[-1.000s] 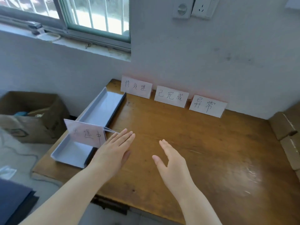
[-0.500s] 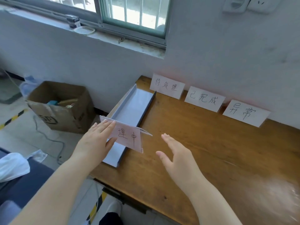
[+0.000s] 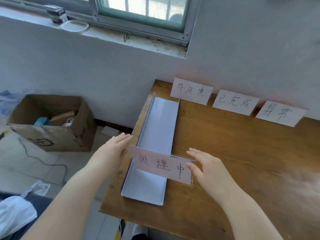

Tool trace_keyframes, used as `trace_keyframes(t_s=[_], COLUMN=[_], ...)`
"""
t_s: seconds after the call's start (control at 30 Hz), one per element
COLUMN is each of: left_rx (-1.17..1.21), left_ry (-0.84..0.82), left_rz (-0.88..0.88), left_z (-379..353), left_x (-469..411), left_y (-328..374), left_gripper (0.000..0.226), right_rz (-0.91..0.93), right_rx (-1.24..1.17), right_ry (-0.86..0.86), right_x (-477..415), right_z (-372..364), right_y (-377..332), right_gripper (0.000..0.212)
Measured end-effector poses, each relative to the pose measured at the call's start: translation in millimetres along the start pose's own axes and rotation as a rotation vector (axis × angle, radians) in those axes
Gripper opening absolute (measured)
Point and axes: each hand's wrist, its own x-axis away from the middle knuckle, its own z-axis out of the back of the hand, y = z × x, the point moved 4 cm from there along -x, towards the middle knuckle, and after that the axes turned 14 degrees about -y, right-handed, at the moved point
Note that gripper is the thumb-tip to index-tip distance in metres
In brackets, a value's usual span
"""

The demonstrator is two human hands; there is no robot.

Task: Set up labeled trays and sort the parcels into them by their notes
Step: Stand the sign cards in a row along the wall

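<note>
A long grey tray lies along the left side of the wooden table. Across its near half stands a pink label card in a clear holder, with handwritten characters. My left hand is at the card's left edge, fingers straight along the tray's left rim. My right hand is at the card's right edge, fingers relaxed and the thumb touching the edge. Three more label cards lean against the wall: left, middle, right. No parcels are in view.
An open cardboard box with odds and ends sits on the floor left of the table, a cable trailing beside it. A white plastic bag lies at lower left. The wall and the window sill bound the far side.
The view has swung left and down. Both hands have closed in on the standing label card, the left to its left edge and the right to its right edge.
</note>
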Motion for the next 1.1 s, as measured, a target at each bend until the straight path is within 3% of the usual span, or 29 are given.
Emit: trace_keyframes(t_s=[0.2,0.6,0.8,1.1], left_rx=[0.0,0.006,-0.045,0.017], left_ry=[-0.182,-0.168,-0.138,-0.012], left_rz=[-0.016,-0.033,-0.073,-0.139], left_z=[-13,-7,-26,-104], left_x=[-22,-27,-10,27], left_y=[-1,46,125,311], left_gripper=[0.037,0.03,0.031,0.027], right_rz=[-0.08,-0.094,-0.086,-0.113], right_rx=[-0.015,-0.098,-0.175,-0.287], right_ry=[0.007,0.104,0.179,0.269], right_x=[-9,18,71,205], right_z=[-10,11,22,60], right_y=[5,42,104,259], right_gripper=[0.037,0.032,0.031,0.034])
